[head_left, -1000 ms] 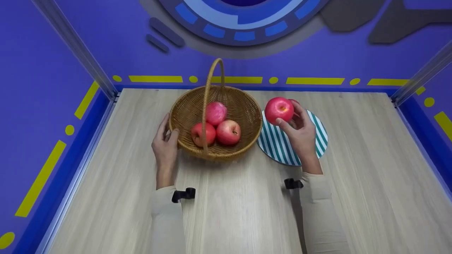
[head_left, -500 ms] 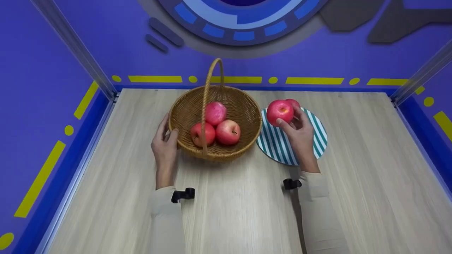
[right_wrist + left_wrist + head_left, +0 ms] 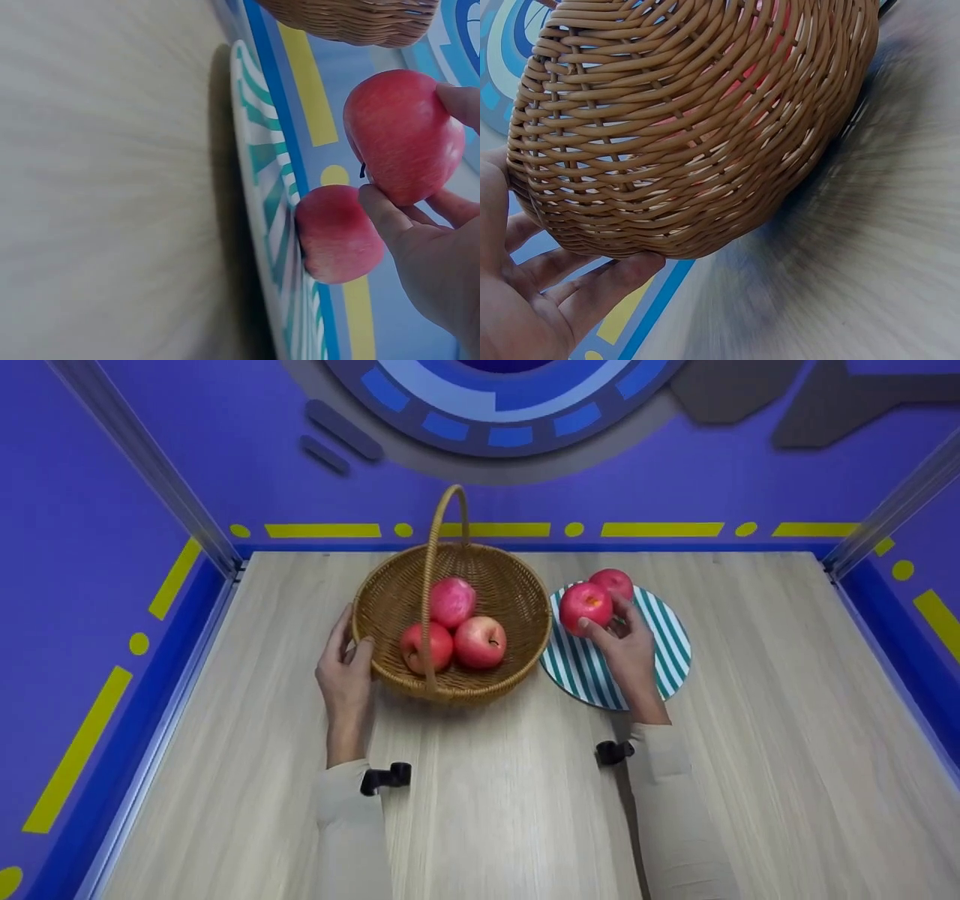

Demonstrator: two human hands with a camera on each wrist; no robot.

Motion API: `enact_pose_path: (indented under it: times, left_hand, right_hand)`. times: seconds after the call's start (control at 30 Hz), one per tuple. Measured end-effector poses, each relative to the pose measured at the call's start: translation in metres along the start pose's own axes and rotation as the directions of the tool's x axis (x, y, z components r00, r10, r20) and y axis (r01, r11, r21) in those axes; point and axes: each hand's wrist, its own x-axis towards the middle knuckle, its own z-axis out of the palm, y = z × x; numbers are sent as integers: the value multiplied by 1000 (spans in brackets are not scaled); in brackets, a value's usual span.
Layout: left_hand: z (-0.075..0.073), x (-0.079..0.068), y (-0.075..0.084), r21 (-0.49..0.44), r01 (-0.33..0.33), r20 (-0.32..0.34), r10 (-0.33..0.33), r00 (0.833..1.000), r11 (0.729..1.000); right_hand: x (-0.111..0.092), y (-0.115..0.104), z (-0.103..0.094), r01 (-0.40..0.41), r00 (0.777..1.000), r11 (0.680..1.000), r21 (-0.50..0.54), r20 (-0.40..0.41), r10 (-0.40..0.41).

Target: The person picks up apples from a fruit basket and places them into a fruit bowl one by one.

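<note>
- While gripping a red apple (image 3: 583, 606) with the right hand (image 3: 628, 654), holding a wicker basket (image 3: 525, 604) with the left hand (image 3: 347, 679) over a pale wooden table (image 3: 480, 810).
- Pressing the right thumb against the red apple's near side and curling the right fingers round the opposite side, clamping onto the fruit.
- Hanging just above a striped plate (image 3: 673, 649), apart from it in the right wrist view, and turning a yellowish-marked end upward.
- Bearing a second apple (image 3: 618, 582) near the plate's far edge, leaving contact between the two fruits unclear.
- Likely handling as firm, stiff and moderately heavy for its size, with smooth, glossy skin a little slippery under fingertips, and prone to bruising in a drop.
- Probably calling for a hold round the widest part, thumb opposite fingers, rather than for a pinch near either rounded end.
- Clasping the wicker basket at its left side, bringing the left thumb close by the rim and spreading the left fingers against the outer wall.
- Cradling three more fruits inside: a streaked apple (image 3: 454, 601) at the back, a paler apple (image 3: 481, 642) at the front right and a front-left apple (image 3: 439, 647) partly behind the arched handle (image 3: 433, 540).
- Likely behaving as a light, slightly springy weave weighted by its load; offering textured cane at rim and handle as the surest places for taking hold.
</note>
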Motion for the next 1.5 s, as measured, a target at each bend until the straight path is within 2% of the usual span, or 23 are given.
enact_pose_path:
  times: [0.23, 0.47, 0.63, 1.0, 1.23, 1.5]
  left_hand:
    - [0, 1, 1, -3, -6, 6, 6, 1000, 1000]
    - [-1, 1, -1, 0, -18, 7, 18, 1000, 1000]
    - [0, 1, -1, -9, -9, -7, 9, 1000, 1000]
    - [0, 1, -1, -15, -1, -5, 1, 1000, 1000]
    - [-1, 0, 2, -26, 23, 9, -23, 1000, 999]
    - [-1, 1, -1, -13, -6, 12, 6, 1000, 1000]
  right_hand:
    - [1, 4, 2, -66, 998, 997, -29, 6, 66]
    - [2, 7, 3, -80, 996, 997, -13, 29, 81]
    - [6, 8, 6, -133, 990, 990, -47, 35, 135]
    - [5, 13, 10, -221, 975, 975, -11, 21, 221]
    - [6, 12, 13, -223, 975, 975, -12, 20, 223]
    - [2, 13, 14, -174, 985, 985, -2, 21, 174]
